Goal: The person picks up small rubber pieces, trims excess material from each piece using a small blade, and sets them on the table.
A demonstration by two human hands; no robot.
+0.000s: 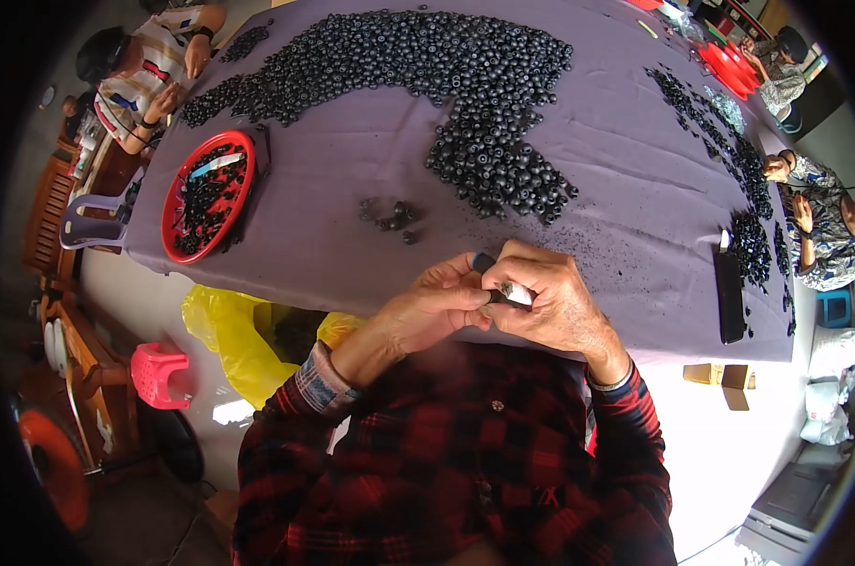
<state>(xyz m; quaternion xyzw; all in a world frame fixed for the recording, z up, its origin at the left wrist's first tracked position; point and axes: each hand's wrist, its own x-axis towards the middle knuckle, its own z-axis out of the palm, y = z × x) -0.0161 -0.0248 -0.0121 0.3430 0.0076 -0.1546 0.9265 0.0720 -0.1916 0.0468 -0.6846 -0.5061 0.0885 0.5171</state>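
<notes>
My left hand (pixel 432 307) and my right hand (pixel 557 300) meet just over the near edge of the cloth-covered table. Pinched in my left fingers is a small black piece (pixel 496 297), mostly hidden by the fingertips. My right hand is closed around a short white-handled tool (pixel 516 291); its working end cannot be made out. A dark blue band (pixel 482 262) wraps a fingertip of my left hand. Beyond my hands lies a large heap of small round black parts (pixel 493 141), with a few loose black parts (pixel 396 217) to its left.
A red basin (pixel 248 174) of black pieces stands at left on the purple cloth (pixel 342 160). A black oblong case (pixel 729 292) lies at right near scattered black bits (pixel 753 245). A yellow bag (pixel 229 330) hangs below the edge. Other people (pixel 154 71) sit at the table's sides.
</notes>
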